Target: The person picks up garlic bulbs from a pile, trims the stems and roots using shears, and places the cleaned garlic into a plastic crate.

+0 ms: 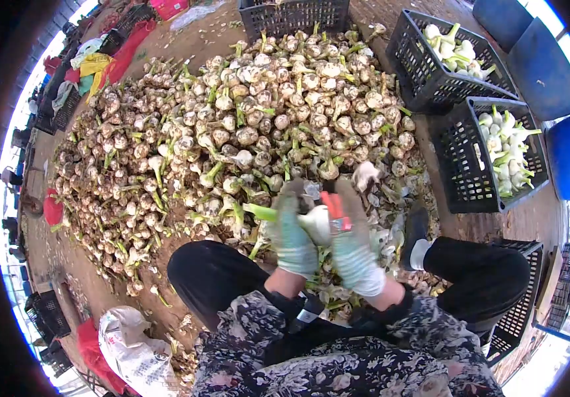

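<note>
Both hands wear striped green-and-white gloves with dark, dirty fingers, and motion blurs them somewhat. Between them is a garlic bulb (316,223), white and clean-skinned, its green stem (260,212) sticking out leftward past my left hand (293,233). My left hand is closed round the stem side of the bulb. From the other side my right hand (353,231) presses against it, with a red-orange piece (335,210) along its fingers whose kind I cannot make out. Just beyond the right fingertips is a pale, blurred bulb or piece of skin (365,176).
A large heap of unpeeled garlic (252,126) spreads ahead and left. Two black crates of clean garlic, one farther (417,79) and one nearer (460,159), stand at right. Loose skins (391,231) litter the floor by my foot. A white sack (132,354) lies lower left.
</note>
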{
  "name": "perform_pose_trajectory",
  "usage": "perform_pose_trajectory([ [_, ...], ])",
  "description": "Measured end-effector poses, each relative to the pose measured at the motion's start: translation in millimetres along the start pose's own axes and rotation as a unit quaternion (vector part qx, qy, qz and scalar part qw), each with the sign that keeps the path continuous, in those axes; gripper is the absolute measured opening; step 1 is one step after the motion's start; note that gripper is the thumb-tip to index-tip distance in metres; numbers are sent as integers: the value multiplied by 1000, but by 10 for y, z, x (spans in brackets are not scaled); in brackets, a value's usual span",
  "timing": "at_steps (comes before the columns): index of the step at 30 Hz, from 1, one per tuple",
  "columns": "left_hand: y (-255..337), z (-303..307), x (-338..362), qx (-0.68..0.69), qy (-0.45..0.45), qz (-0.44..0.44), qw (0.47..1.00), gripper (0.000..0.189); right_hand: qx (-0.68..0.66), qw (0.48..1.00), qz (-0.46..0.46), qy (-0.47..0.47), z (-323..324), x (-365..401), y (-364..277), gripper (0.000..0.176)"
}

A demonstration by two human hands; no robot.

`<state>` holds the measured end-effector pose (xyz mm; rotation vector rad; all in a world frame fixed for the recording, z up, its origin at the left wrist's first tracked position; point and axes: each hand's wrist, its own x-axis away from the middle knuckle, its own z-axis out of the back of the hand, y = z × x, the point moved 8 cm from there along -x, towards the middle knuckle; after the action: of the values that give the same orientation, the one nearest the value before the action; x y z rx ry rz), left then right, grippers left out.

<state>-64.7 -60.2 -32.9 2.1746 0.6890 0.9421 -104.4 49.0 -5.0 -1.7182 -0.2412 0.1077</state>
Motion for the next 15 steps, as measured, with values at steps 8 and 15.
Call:
perform_pose_trajectory([
  [8,-55,-62,-9,101,-55,110,987,23,-335,851,-405,10,-37,-79,753,34],
  [15,-213,8,-58,85,-20,226,970,24,-65,975,-66,-203,303,-160,-196,50],
])
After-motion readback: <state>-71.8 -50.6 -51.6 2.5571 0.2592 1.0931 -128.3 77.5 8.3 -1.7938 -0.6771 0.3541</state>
